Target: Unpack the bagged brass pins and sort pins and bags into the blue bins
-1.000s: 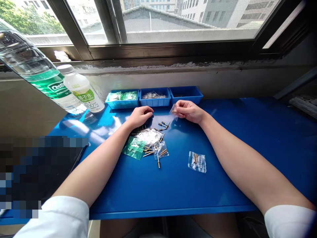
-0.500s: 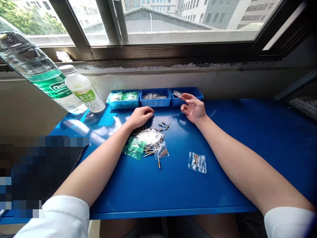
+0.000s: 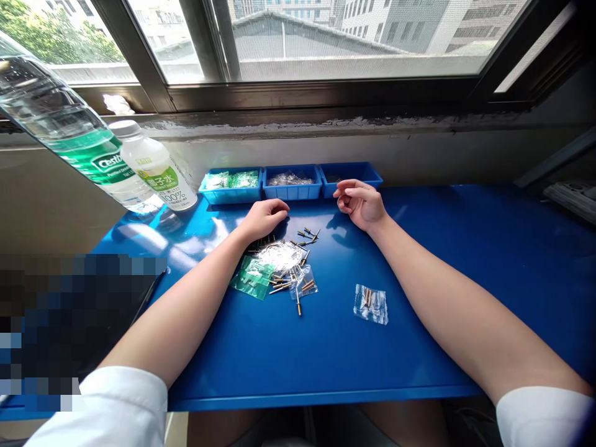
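My right hand (image 3: 361, 203) hovers in front of the right blue bin (image 3: 351, 171), fingers loosely bent and apart, with nothing between them. Small dark bits show inside that bin. My left hand (image 3: 265, 218) rests on the table behind a pile of blind rivets (image 3: 305, 239), its fingers curled in and nothing seen in them. Among the rivets lie shiny clear plastic bags (image 3: 282, 256), a green bag (image 3: 252, 277) and a clear bag with copper-coloured pieces (image 3: 307, 284). Another small clear bag (image 3: 370, 304) with brownish pins lies apart, nearer the right forearm.
Along the wall, the left bin (image 3: 231, 194) holds green packets and the middle bin (image 3: 292, 191) clear bags. A large water bottle (image 3: 88, 149) and a smaller white-capped bottle (image 3: 156, 167) stand at the left. A window (image 3: 326, 37) is behind the blue table (image 3: 302, 360).
The small clear bag has left my right hand's fingertips at the right bin, and the hand has drawn slightly left and down. My left hand has stayed put.
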Demonstrator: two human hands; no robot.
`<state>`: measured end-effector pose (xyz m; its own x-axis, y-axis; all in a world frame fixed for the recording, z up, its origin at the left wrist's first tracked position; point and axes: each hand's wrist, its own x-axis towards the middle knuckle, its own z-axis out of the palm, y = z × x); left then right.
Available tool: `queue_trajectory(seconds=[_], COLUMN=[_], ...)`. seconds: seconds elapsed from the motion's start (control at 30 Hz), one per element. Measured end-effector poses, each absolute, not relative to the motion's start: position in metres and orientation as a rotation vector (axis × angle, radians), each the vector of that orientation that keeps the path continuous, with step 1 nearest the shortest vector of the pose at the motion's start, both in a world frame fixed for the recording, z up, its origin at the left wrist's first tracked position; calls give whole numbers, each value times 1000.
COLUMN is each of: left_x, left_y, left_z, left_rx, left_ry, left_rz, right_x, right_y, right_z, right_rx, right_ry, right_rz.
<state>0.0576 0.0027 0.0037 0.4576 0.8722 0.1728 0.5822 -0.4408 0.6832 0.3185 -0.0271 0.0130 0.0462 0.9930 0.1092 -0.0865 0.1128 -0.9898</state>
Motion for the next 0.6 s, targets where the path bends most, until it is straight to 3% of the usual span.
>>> queue_trajectory(seconds=[0.27, 0.37, 0.5, 0.6], left_x=[58, 58, 58, 58], left_y=[2, 3, 4, 4], left_z=[5, 5, 5, 5], left_rx=[2181, 2193, 2202, 2193], left_ry=[1201, 1197, 1185, 1180], left_rz=[692, 694, 701, 704], right_x=[314, 302, 292, 291], right_y=[-39, -50, -71, -93], right_z=[66, 80, 92, 96], right_rx=[-1879, -2024, -1874, -2035], right_ry=[-2527, -2669, -2711, -2746], right_rz=[1364, 1112, 1013, 908])
